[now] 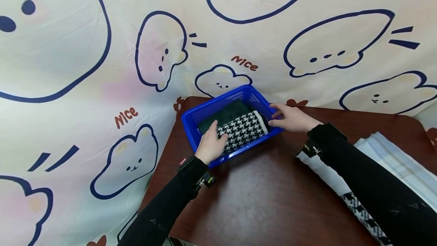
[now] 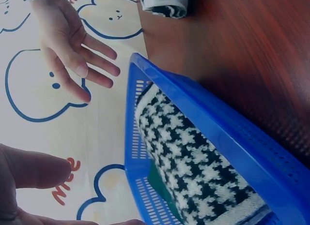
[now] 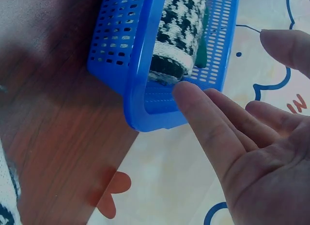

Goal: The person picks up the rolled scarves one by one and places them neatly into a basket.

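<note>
While the left hand (image 1: 212, 144) spreads thumb from fingers over the left end of a rolled houndstooth cloth (image 1: 243, 130), it grasps nothing; whether its fingers touch the cloth cannot be told. Right of centre, the right hand (image 1: 290, 118) is likewise released, fingers extended, at the right-hand end of a blue basket (image 1: 246, 147); in the right wrist view the index fingertip overlaps the basket's end wall, and contact is unclear.

The houndstooth roll, black and white with a pale band at its end, lies inside the basket along the side lower in the head view. Beside it, toward the upper left, a dark green cloth (image 1: 225, 116) also lies inside.

The basket, with perforated walls, sits tilted across the picture's middle on a dark brown desk (image 1: 266, 196), near the desk's upper left corner. Black sleeves (image 1: 164, 200) reach in from the lower left and lower right. Under and beside the right forearm, a pale striped cloth (image 1: 399, 158) and a black-and-white patterned cloth (image 1: 363, 210) lie toward the lower right. Across the top and left hangs a pale backdrop (image 1: 266, 41) of outlined cartoon figures and red "Nice" lettering.
</note>
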{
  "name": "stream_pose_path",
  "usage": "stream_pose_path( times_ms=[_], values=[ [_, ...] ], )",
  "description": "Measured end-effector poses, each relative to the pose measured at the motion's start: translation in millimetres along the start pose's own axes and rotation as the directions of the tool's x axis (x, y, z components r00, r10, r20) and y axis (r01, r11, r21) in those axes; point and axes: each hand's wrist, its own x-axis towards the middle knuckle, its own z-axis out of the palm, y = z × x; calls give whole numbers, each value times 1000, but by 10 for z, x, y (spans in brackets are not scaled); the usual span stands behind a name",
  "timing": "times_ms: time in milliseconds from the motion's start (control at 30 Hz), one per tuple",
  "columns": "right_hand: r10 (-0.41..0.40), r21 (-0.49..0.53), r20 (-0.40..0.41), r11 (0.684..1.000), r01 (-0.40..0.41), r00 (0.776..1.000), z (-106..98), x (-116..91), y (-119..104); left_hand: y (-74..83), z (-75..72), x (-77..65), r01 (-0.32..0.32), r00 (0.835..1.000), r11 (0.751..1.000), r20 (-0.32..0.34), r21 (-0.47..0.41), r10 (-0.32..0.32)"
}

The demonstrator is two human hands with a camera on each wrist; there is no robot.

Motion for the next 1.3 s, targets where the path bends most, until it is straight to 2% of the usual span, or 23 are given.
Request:
stream_pose_path(
  times_ms=[300, 633, 1067, 1300],
  values=[
    [31, -13, -48, 999, -31, 998, -30, -163, 49, 109, 50, 8, -48, 999, 998, 8, 31, 48],
    [48, 41, -60, 998, -45, 997, -119, -387, 67, 211, 127, 19, -109, 994, 993, 15, 48, 108],
    [55, 99, -139, 994, -42, 989, -165, -708, 120, 379, 242, 19, -179, 983, 984, 46, 15, 178],
    [90, 130, -171, 989, -68, 981, -157, -877, 202, 446, 310, 38, -211, 976, 978, 58, -2, 211]
  ],
)
